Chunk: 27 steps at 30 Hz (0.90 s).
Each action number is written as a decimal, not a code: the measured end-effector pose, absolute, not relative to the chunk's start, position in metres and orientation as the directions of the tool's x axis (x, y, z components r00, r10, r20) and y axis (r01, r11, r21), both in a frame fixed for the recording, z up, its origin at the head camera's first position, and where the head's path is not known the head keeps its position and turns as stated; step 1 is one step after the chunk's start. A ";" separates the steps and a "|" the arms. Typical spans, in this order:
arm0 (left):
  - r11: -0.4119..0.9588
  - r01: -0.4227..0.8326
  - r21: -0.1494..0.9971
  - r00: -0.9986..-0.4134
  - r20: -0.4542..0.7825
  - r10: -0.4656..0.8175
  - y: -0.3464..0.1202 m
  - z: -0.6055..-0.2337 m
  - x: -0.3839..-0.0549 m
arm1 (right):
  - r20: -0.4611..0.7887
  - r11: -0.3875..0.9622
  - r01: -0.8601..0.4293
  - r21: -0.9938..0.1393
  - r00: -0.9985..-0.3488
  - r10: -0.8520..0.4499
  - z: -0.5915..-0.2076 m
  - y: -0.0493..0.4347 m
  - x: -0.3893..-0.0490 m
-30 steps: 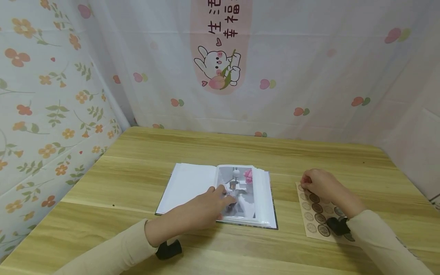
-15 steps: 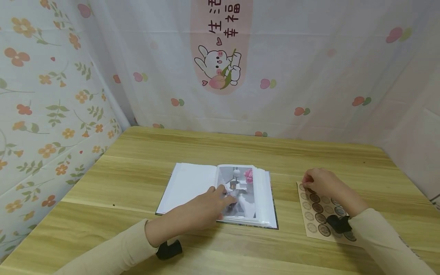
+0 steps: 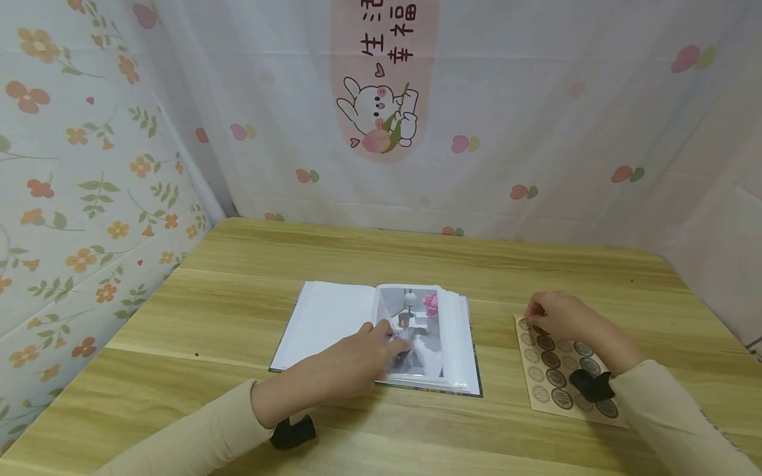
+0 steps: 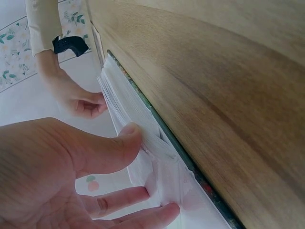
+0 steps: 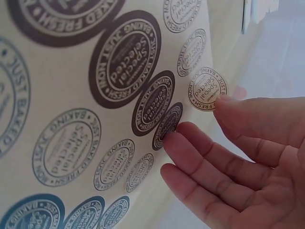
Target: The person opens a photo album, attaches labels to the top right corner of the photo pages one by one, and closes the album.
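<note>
An album lies spread on the table, with a blank white page at left and a sleeved photo of pink flowers at right. My left hand rests on the photo page; in the left wrist view its thumb touches the stacked page edges and its fingers lie extended on the page. To the right is a sheet of round stickers reading "Special Selected". Over its far left corner my right hand pinches a pale round sticker between thumb and index finger. Whether that sticker has come off the backing is unclear.
Both objects lie on a wood-grain table. A white curtain with a rabbit print hangs behind it, and a floral cloth hangs at left. A black band sits on the right wrist.
The right wrist and forearm have shifted slightly right, uncovering more stickers near the black band. The right fingertips stay at the sheet's corner. Left hand and album look unchanged.
</note>
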<state>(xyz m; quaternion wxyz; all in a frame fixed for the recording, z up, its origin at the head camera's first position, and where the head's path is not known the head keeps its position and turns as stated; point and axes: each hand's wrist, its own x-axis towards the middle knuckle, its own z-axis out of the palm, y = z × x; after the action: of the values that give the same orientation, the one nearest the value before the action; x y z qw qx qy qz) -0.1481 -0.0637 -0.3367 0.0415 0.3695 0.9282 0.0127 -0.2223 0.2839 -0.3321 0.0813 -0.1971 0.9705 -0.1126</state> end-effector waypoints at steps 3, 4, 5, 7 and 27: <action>0.727 0.684 0.057 -0.724 -0.066 0.686 -0.064 -0.337 -0.148 | -0.114 0.891 -0.376 -0.255 -0.903 -0.414 -0.332 0.284 -0.222; 0.727 0.684 0.058 -0.724 -0.066 0.687 -0.064 -0.337 -0.148 | -0.113 0.889 -0.380 -0.256 -0.902 -0.418 -0.332 0.284 -0.222; 0.727 0.685 0.058 -0.724 -0.066 0.687 -0.064 -0.337 -0.148 | -0.114 0.888 -0.381 -0.257 -0.900 -0.420 -0.332 0.284 -0.222; 0.727 0.684 0.059 -0.724 -0.066 0.686 -0.064 -0.337 -0.148 | -0.115 0.885 -0.388 -0.257 -0.897 -0.426 -0.331 0.283 -0.221; 0.711 0.702 0.048 -0.709 -0.052 0.703 -0.066 -0.336 -0.148 | -0.210 0.873 -0.402 -0.276 -0.861 -0.463 -0.319 0.281 -0.229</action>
<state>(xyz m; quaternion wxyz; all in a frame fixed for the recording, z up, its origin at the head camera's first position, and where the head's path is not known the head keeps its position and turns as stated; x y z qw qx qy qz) -0.1478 -0.0658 -0.3361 0.0330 0.3800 0.9243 0.0121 -0.2288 0.2810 -0.3189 0.1360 -0.2255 0.9582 -0.1121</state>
